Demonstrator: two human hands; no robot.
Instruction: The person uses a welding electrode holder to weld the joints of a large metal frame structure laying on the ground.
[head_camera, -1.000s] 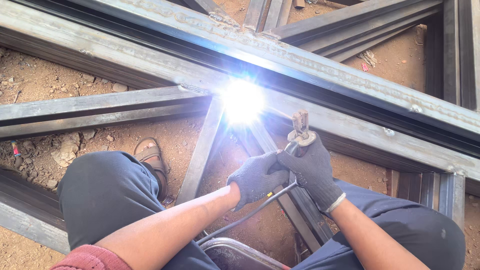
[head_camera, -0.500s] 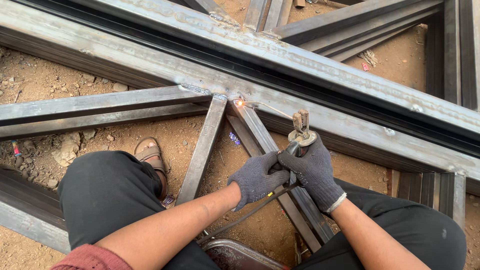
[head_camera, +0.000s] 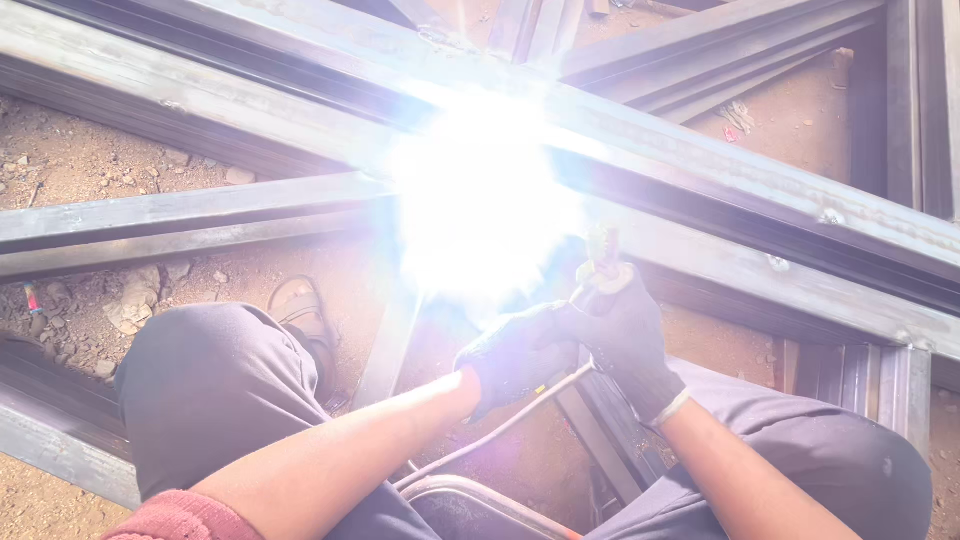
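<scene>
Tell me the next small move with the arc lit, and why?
Probably hold steady and creep the electrode holder along the joint: both gloved hands, left hand and right hand, grip it, and the arc glare sits where the steel bars meet.

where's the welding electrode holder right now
In the head view it sits right of centre: the electrode holder is gripped in the gloved right hand, with the gloved left hand beside it, just below the bright welding arc on the steel frame.
</scene>
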